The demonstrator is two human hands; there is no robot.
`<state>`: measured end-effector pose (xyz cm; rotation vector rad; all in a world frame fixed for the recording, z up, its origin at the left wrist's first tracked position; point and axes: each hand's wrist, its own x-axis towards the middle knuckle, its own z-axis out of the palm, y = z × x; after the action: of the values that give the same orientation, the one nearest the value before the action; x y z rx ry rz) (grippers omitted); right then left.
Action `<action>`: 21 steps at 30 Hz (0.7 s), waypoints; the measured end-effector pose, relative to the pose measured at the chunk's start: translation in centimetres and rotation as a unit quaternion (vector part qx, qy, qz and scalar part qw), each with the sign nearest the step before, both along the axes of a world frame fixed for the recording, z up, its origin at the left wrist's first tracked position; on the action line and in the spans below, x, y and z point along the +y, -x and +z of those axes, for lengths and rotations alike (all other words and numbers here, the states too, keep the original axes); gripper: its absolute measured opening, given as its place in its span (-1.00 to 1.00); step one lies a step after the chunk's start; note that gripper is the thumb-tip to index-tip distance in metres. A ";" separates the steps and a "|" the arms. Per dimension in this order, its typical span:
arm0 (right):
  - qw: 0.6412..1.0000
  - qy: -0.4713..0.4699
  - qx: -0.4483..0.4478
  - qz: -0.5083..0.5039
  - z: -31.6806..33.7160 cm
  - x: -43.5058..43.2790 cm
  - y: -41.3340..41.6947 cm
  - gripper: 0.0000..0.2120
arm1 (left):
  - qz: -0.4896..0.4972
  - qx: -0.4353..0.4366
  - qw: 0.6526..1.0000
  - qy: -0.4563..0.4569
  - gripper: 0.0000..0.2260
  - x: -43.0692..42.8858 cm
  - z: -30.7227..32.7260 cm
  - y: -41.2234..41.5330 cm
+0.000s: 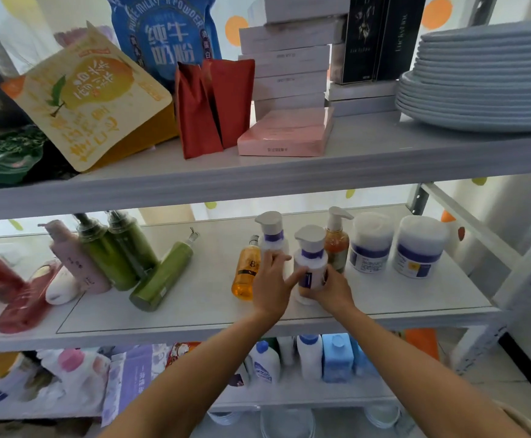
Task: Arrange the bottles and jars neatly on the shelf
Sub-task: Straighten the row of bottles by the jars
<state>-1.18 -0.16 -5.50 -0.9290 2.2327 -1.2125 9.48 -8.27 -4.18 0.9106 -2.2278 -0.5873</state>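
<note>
We seem to stand at a household storage corner: one white shelf rack (257, 181) mixes food pouches (93, 99), a stack of plates (478, 90), boxed goods (289, 58) and toiletry bottles (122, 251), with a dotted curtain (235, 30) hanging behind it.

On the middle shelf (194, 314) the front white bottle (310, 263) stands upright. The right hand (332, 290) grips its lower part, and the left hand (270, 281) touches its left side with straight fingers. Behind it to the left stands the rear white bottle (272, 237). To its right stand 2 jars, the near jar (370, 248) and the far jar (417, 251).
</note>
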 end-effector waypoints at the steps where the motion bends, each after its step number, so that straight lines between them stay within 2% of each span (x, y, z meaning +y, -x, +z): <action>1: 1.000 -0.005 -0.001 0.003 0.0 -0.4 0.0 -0.48 | 0.025 0.031 0.999 -0.011 -0.59 -0.4 0.2 -0.4; 4: 1.000 -0.010 -0.007 0.006 0.4 -1.3 -0.2 -0.50 | 0.114 0.102 0.987 -0.053 -0.61 -2.2 0.8 -1.1; 7: 1.000 -0.008 -0.013 -0.012 0.3 -2.3 -0.4 -0.50 | 0.085 0.038 0.991 -0.097 -0.35 -4.9 0.9 -0.9; 9: 1.000 -0.009 -0.015 -0.023 0.2 -2.6 -0.5 -0.50 | 0.029 0.001 0.988 -0.154 -0.26 -6.2 1.1 -0.4; 11: 0.999 -0.015 -0.012 -0.030 0.1 -3.1 -0.6 -0.50 | -0.005 -0.011 0.983 -0.184 -0.35 -7.1 0.9 0.1; 15: 0.998 -0.035 -0.003 -0.045 0.0 -3.9 -0.6 -0.49 | 0.011 0.015 0.970 -0.241 -0.50 -7.9 0.8 0.4; 21: 0.996 -0.054 0.014 -0.062 -0.4 -5.7 -0.9 -0.59 | -0.020 0.009 0.976 -0.217 -0.56 -9.3 0.5 -0.3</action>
<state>-0.24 -5.81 -5.86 -0.7800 2.3842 -1.1235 9.77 -17.57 -3.68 1.0661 -2.1409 -1.1276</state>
